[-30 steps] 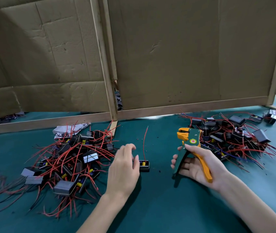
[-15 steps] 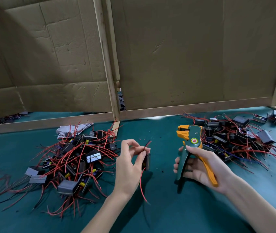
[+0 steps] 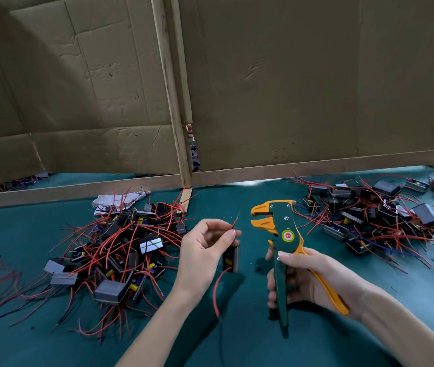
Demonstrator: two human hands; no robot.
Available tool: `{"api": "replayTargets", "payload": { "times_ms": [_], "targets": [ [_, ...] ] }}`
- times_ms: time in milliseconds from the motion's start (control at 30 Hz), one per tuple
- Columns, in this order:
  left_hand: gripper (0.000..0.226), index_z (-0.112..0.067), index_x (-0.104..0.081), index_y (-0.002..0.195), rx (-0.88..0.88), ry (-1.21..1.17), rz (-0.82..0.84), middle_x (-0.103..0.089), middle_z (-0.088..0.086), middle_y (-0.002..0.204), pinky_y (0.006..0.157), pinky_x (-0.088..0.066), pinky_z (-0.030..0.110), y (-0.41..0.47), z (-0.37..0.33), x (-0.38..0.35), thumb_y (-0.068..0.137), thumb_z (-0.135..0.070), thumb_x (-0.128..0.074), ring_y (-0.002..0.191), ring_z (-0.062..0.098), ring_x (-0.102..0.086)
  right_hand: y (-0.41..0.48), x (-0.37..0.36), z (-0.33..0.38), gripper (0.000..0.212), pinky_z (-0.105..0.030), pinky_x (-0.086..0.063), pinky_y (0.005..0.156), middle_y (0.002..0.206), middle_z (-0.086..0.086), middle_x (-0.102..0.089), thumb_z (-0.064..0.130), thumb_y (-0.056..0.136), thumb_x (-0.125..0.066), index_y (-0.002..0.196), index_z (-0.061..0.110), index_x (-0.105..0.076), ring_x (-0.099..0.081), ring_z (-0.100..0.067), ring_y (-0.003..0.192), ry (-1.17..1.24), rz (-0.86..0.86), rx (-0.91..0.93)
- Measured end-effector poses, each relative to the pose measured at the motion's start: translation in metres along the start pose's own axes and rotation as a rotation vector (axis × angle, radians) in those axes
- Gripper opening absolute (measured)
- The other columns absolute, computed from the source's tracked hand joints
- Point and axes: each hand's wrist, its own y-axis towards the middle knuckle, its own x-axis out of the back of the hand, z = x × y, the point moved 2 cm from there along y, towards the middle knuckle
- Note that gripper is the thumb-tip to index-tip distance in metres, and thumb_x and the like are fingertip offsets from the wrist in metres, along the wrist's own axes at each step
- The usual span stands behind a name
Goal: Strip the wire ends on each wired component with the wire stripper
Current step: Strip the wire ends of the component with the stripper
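My left hand (image 3: 202, 250) pinches a red wire (image 3: 234, 224) of a small black wired component (image 3: 230, 259), which hangs just right of the palm; a second red wire (image 3: 217, 290) droops below it. The pinched wire's tip points up toward the open orange jaws of the green and orange wire stripper (image 3: 280, 234). My right hand (image 3: 308, 279) grips the stripper's handles and holds it upright, a short gap right of the wire tip.
A pile of wired components (image 3: 115, 250) with red wires lies left on the teal table (image 3: 237, 340). A second pile (image 3: 374, 215) lies at the right. Cardboard panels (image 3: 290, 88) on wooden frames wall off the back. A crumpled cloth (image 3: 115, 200) sits behind the left pile.
My left hand picked the component off the table and lifted it, now pinching one wire. The stripper moved slightly closer to the wire tip.
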Motion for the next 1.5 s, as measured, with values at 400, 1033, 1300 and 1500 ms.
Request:
{"api": "replayTargets", "payload": {
  "times_ms": [400, 1033, 1300, 1500],
  "targets": [
    [0.007, -0.014, -0.058, 0.087, -0.038, 0.078, 0.016, -0.072, -0.002, 0.080, 0.070, -0.049, 0.014, 0.001, 0.004, 0.003, 0.089, -0.009, -0.061, 0.076, 0.006, -0.067, -0.006, -0.010, 0.002, 0.039, -0.054, -0.053, 0.077, 0.086, -0.030, -0.062, 0.030, 0.070, -0.083, 0.098, 0.009, -0.068, -0.064, -0.043, 0.077, -0.010, 0.038, -0.033],
    [0.020, -0.026, -0.068, 0.083, -0.033, 0.244, 0.026, -0.070, -0.008, 0.078, 0.072, -0.051, 0.022, 0.002, 0.014, 0.007, 0.090, -0.008, -0.063, 0.074, 0.011, -0.063, -0.010, -0.014, 0.004, 0.040, -0.050, -0.054, 0.074, 0.085, -0.030, -0.061, 0.021, 0.078, -0.069, 0.109, 0.002, -0.054, -0.064, -0.042, 0.075, -0.028, -0.005, -0.061],
    [0.018, -0.021, -0.064, 0.089, -0.134, 0.191, 0.072, -0.069, -0.009, 0.079, 0.074, -0.050, 0.017, -0.001, 0.000, 0.005, 0.092, -0.004, -0.058, 0.078, 0.008, -0.066, -0.010, -0.014, 0.003, 0.043, -0.052, -0.053, 0.077, 0.087, -0.031, -0.061, 0.021, 0.075, -0.075, 0.109, 0.003, -0.057, -0.064, -0.043, 0.076, -0.044, 0.015, -0.051],
    [0.013, -0.027, -0.065, 0.092, -0.123, 0.278, 0.090, -0.070, -0.013, 0.083, 0.077, -0.049, 0.017, 0.001, -0.003, 0.008, 0.094, -0.017, -0.057, 0.081, 0.004, -0.064, -0.013, -0.017, 0.004, 0.036, -0.049, -0.054, 0.074, 0.088, -0.031, -0.060, 0.018, 0.075, -0.077, 0.105, 0.005, -0.062, -0.063, -0.042, 0.077, -0.040, 0.086, -0.015]
  ]
}}
